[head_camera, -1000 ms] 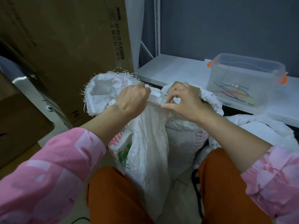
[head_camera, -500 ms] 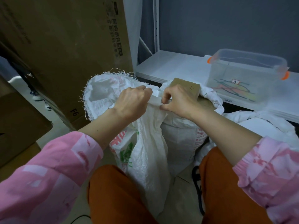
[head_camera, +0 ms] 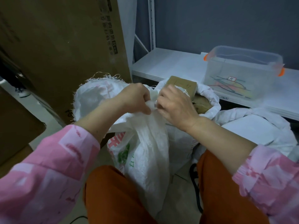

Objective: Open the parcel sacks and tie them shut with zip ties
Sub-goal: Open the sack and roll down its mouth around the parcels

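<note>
While both hands pinch the gathered sack neck, L hand and R hand flank it; sack body hangs straight below; zip tie not discernible.

A storeroom or parcel depot — a tall cardboard box stands left of the white metal shelf, a clear plastic bin sits on that shelf, and woven parcel sacks crowd the floor below it.

Tall cardboard box left; clear plastic bin on white shelf.
</note>
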{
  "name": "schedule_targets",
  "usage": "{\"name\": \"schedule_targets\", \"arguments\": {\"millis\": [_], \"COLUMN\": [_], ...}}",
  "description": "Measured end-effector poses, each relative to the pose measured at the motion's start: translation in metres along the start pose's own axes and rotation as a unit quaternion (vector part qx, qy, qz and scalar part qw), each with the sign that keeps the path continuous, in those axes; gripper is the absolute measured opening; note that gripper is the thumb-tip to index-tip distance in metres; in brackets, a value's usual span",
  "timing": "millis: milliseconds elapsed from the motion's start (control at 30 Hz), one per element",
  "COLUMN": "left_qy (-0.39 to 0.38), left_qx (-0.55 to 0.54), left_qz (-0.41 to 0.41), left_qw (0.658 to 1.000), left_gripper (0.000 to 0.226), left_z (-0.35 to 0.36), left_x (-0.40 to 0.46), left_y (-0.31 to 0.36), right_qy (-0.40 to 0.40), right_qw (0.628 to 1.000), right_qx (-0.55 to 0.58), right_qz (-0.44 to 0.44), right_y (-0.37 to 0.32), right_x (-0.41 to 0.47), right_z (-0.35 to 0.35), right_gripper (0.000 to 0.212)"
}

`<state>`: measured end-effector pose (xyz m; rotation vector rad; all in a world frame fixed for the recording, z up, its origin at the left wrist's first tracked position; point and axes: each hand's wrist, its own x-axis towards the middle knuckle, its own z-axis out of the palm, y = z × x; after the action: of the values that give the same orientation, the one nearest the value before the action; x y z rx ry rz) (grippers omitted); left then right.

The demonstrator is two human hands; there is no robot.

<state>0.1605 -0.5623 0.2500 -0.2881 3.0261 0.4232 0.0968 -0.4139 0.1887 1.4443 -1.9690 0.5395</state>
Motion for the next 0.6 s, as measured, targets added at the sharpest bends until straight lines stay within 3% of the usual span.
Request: {"name": "schedule_targets", "arguments": {"millis": [100, 200, 267, 333, 500, 600], "left_qy": [0.104, 0.125, 0.133, 0.146, 0.169, 0.181], "left_qx": [0.096, 0.133, 0.147, 0.153, 0.148, 0.167], "left_qz": [0.020, 0.043, 0.072, 0.095, 0.156, 0.135], "left_qw": [0.990, 0.982, 0.977, 0.973, 0.962, 0.960], "left_gripper": [0.034, 0.039, 0.040, 0.039, 0.028, 0.026], "left_z": [0.010, 0.018, 0.021, 0.023, 0.030, 0.029], "left_x": [-0.003, -0.007, -0.008, -0.010, -0.016, -0.019], "left_y": [-0.008, -0.015, -0.016, -0.016, -0.026, -0.037], "right_qy": [-0.023, -0.119, -0.204, -0.235, -0.179, -0.150], "right_qw": [0.972, 0.959, 0.950, 0.949, 0.978, 0.988], "right_qx": [0.173, 0.145, 0.107, 0.085, -0.005, -0.008], "right_qz": [0.154, 0.215, 0.212, 0.193, 0.104, 0.034], "right_y": [0.007, 0.022, 0.023, 0.016, 0.008, 0.005], "right_x": [0.000, 0.001, 0.001, 0.001, 0.001, 0.002], "right_z": [-0.009, -0.016, -0.017, -0.012, 0.005, 0.004], "right_gripper": [0.021, 0.029, 0.038, 0.037, 0.011, 0.022]}}
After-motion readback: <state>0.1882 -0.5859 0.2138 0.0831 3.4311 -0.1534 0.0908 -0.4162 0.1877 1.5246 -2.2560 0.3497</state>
